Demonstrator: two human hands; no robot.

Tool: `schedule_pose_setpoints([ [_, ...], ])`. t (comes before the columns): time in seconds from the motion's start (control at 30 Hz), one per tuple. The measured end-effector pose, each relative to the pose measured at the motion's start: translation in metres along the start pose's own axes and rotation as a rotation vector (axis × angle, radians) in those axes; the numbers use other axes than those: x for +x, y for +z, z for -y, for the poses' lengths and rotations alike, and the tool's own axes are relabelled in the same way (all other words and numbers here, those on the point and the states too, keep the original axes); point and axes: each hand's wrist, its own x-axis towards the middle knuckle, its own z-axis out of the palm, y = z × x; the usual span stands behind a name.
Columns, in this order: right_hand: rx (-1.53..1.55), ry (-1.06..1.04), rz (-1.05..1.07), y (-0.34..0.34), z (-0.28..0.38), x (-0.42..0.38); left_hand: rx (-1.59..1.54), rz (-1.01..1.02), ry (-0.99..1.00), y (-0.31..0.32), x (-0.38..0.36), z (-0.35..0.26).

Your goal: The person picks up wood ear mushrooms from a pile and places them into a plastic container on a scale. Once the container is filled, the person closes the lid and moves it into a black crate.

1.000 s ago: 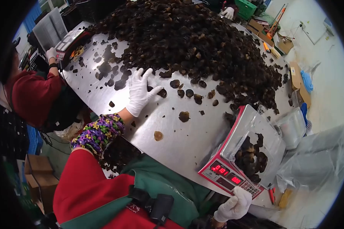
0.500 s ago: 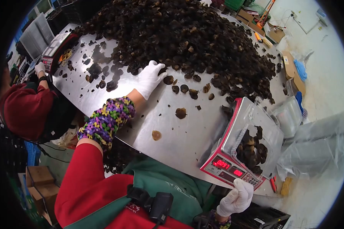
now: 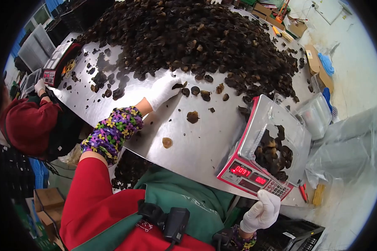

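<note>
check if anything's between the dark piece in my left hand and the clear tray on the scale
Between the dark piece and clear tray, a few loose pieces lie on the table, then come the scale's red edge and the tray's near wall.

Here we go: 2 white gloves, on left hand [image 3: 163, 92] and right hand [image 3: 262, 213]! Flowered purple, yellow and green sleeve covers [image 3: 113, 131], red top [image 3: 86, 180], green apron [image 3: 197, 188] with pale lettering [image 3: 201, 204], black boxy device [image 3: 176, 225] up front!
</note>
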Motion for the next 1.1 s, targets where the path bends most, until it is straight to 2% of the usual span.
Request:
schedule_pose_setpoints([
  [0.2,-0.014,0.067,-0.028,-0.006,-0.003,-0.007,-0.166,-0.051,0.098,-0.003,-0.012,-0.044],
  [0.27,0.006,0.055,-0.020,-0.006,-0.002,-0.007,-0.146,-0.069,0.086,0.003,-0.008,-0.053],
  [0.33,0.009,0.045,-0.022,-0.007,-0.002,-0.006,-0.050,-0.066,0.161,0.018,0.005,-0.046],
  [0.4,-0.002,0.027,-0.031,-0.010,-0.002,-0.006,0.041,-0.024,0.151,0.026,0.012,-0.044],
  [0.5,-0.024,0.043,-0.058,-0.014,-0.004,-0.010,-0.030,-0.016,0.158,0.028,0.008,-0.043],
  [0.57,-0.031,0.059,-0.062,-0.017,-0.007,-0.016,-0.153,-0.021,0.052,0.023,0.005,-0.043],
  [0.6,-0.037,0.076,-0.064,-0.019,-0.008,-0.018,-0.154,-0.017,0.061,0.022,0.006,-0.049],
  [0.67,-0.047,0.082,-0.064,-0.021,-0.009,-0.017,-0.308,-0.217,0.100,0.015,0.002,-0.073],
  [0.73,-0.036,0.081,-0.058,-0.023,-0.011,-0.016,-0.411,-0.137,0.094,-0.012,-0.002,-0.135],
  [0.77,-0.058,0.066,-0.070,-0.022,-0.013,-0.014,-0.387,-0.177,0.254,-0.011,-0.001,-0.155],
  [0.83,-0.058,0.030,-0.083,-0.018,-0.014,-0.006,-0.414,-0.119,0.454,-0.035,-0.007,-0.218],
  [0.93,-0.070,-0.011,-0.108,-0.015,-0.012,0.000,-0.421,-0.193,0.715,-0.011,0.000,-0.280],
  [1.07,-0.104,-0.004,-0.115,-0.016,-0.010,-0.002,-0.211,0.004,0.745,0.018,0.003,-0.329],
  [1.1,-0.120,-0.002,-0.119,-0.017,-0.011,-0.004,-0.287,-0.148,0.802,0.015,0.002,-0.329],
])
